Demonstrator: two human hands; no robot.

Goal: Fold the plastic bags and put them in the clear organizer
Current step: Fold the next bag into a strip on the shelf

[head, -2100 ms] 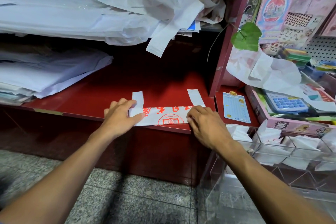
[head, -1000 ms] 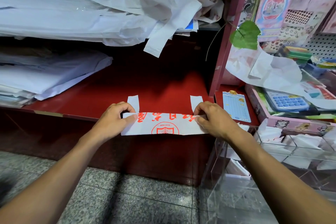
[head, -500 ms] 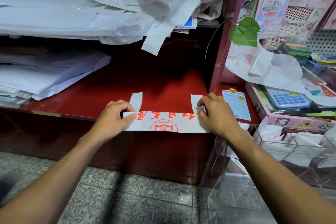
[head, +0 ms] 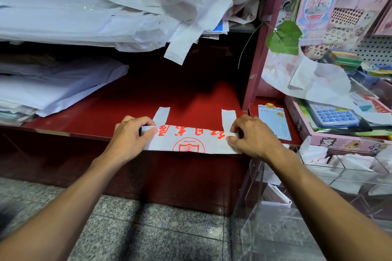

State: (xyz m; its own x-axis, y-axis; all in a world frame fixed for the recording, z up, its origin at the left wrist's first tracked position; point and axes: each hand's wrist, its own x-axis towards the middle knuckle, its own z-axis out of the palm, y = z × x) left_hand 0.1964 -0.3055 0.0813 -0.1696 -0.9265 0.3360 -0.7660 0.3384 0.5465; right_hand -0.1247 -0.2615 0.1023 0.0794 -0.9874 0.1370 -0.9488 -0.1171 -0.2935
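A white plastic bag (head: 191,141) with red print lies folded into a long strip at the front edge of the red shelf (head: 131,110). Its two handles stick out toward the back. My left hand (head: 129,136) pinches the strip's left end between thumb and fingers. My right hand (head: 252,135) pinches the right end the same way. The clear organizer (head: 318,178) stands at the lower right, with several folded white bags in its compartments.
A heap of loose white bags (head: 186,6) fills the upper shelf, one handle hanging down. Stacked paper sheets (head: 55,85) lie on the left. A red divider post (head: 256,65) separates the shelf from a pink tray with a blue calculator (head: 335,115). Granite floor lies below.
The bag strip was lifted and pulled toward the shelf's front edge. Both hands shifted from pressing it flat to pinching its ends, and the near edge now hangs slightly over the edge.
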